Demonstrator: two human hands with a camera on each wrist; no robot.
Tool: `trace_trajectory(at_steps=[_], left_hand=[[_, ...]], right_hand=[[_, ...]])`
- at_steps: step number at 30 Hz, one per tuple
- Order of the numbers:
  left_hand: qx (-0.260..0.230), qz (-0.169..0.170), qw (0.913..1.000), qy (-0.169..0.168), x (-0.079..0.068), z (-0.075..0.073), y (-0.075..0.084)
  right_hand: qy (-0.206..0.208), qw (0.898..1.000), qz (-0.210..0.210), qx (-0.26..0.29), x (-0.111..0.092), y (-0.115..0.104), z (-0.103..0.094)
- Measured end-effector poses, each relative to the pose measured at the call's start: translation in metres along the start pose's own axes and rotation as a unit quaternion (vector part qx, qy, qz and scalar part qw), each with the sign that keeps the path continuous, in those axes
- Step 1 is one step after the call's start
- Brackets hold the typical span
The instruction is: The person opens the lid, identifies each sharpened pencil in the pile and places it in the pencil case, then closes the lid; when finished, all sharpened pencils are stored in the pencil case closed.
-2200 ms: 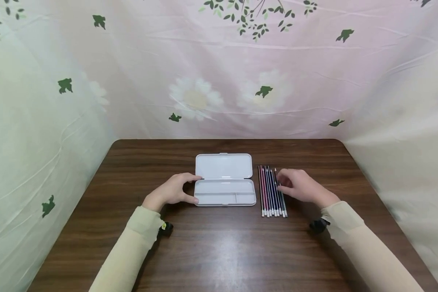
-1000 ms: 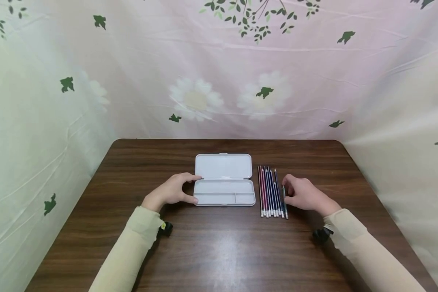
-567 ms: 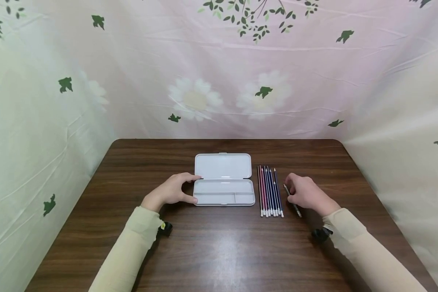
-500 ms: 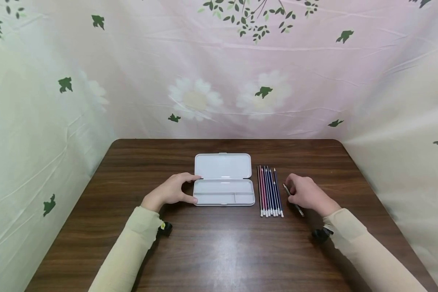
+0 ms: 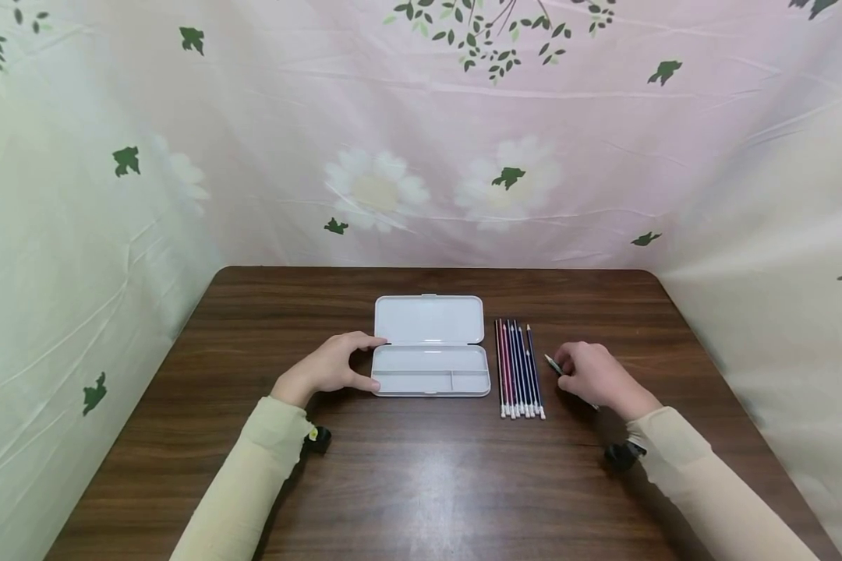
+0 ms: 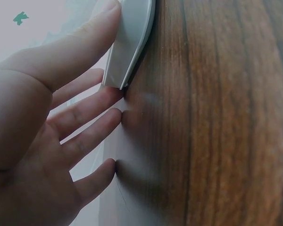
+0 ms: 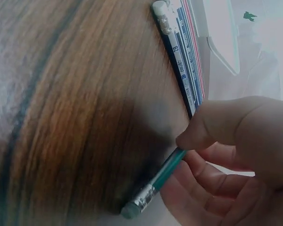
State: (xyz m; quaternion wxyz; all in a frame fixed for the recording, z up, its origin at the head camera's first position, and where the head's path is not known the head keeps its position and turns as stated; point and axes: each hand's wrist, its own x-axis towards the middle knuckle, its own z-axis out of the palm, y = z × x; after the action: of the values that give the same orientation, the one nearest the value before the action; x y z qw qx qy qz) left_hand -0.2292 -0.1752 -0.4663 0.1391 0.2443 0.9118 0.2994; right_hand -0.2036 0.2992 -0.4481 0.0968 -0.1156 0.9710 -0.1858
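A white pencil case (image 5: 429, 318) lies open on the table, its lid folded back and its divided tray bare. My left hand (image 5: 330, 365) holds the tray's left end between thumb and index finger; in the left wrist view the other fingertips (image 6: 114, 115) are spread at the table. My right hand (image 5: 592, 374) pinches a green pencil (image 7: 165, 172) between thumb and fingers, its eraser end slanting toward me and its middle hidden by the hand. Left of that hand, a row of dark blue and red pencils (image 5: 519, 370) lies side by side, white erasers toward me.
The brown wood-grain table (image 5: 421, 475) has rounded far corners. A pale cloth (image 5: 435, 117) printed with flowers and leaves hangs behind it and along both sides. Each wrist wears a small dark camera.
My right hand has drawn the green pencil rightward, away from the row, and turned it aslant with its eraser end swung right. My left hand stays at the case.
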Motion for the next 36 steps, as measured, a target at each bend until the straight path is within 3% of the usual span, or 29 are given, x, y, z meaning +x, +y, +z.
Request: trace_trajectory(at_steps=[4, 8, 17, 20, 28, 36], left_hand=[[-0.001, -0.001, 1.0000, 0.000, 0.000, -0.001, 0.001], [-0.004, -0.006, 1.0000, -0.005, -0.001, -0.002, 0.002], [-0.007, -0.007, 0.9999, -0.001, 0.000, 0.000, 0.001], [-0.007, -0.004, 1.0000, 0.000, 0.000, -0.001, 0.001], [-0.001, -0.006, 0.9999, -0.009, 0.000, -0.003, 0.003], [-0.007, -0.010, 0.9999, -0.009, -0.001, -0.003, 0.005]], right_hand=[[0.034, 0.999, -0.027, -0.003, -0.001, -0.003, -0.003], [0.085, 0.991, -0.099, 0.005, 0.003, -0.014, -0.004], [0.143, 0.950, -0.274, 0.047, 0.018, -0.056, 0.016], [0.136, 0.942, -0.304, 0.046, 0.023, -0.072, 0.027], [0.078, 0.940, -0.327, 0.058, 0.035, -0.124, 0.046], [0.043, 0.940, -0.335, 0.049, 0.049, -0.160, 0.064]])
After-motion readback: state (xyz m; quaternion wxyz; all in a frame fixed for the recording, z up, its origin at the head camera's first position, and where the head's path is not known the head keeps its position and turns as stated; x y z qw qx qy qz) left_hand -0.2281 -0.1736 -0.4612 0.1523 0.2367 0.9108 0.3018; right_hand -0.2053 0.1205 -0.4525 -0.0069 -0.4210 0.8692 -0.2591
